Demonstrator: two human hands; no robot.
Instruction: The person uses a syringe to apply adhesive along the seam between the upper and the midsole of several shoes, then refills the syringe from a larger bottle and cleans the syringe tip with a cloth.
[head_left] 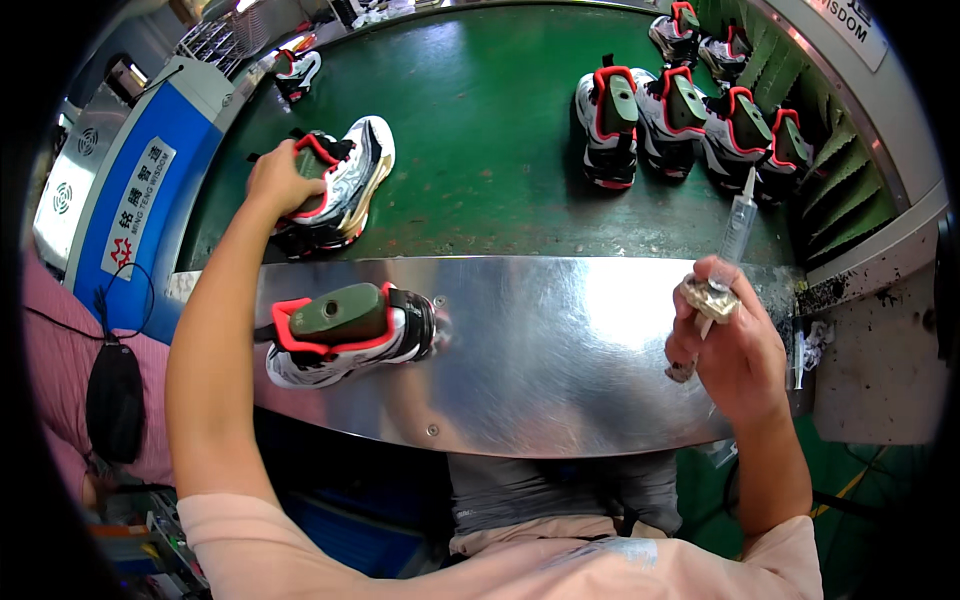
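My left hand (277, 182) is closed on the green shoe last inside a white, black and red sneaker (362, 175), which stands at the left of the green conveyor belt (470, 130). In my right hand (748, 365) is a clear plastic syringe (738, 228), its thin tip pointing up and away. A crusted, pale lump (710, 298) sits around the syringe's near end, between my fingers; what it is made of I cannot tell. Another sneaker (400, 335) with a green last (338, 312) in it rests on the metal ledge (560, 350) before me.
Several similar sneakers (662, 120) stand at the belt's far right, by green curtain strips (850, 190). One more sneaker (297, 73) is at the far left. A blue and white machine housing (150, 190) borders the left side. A person in a pink striped garment (60, 320) is at the left.
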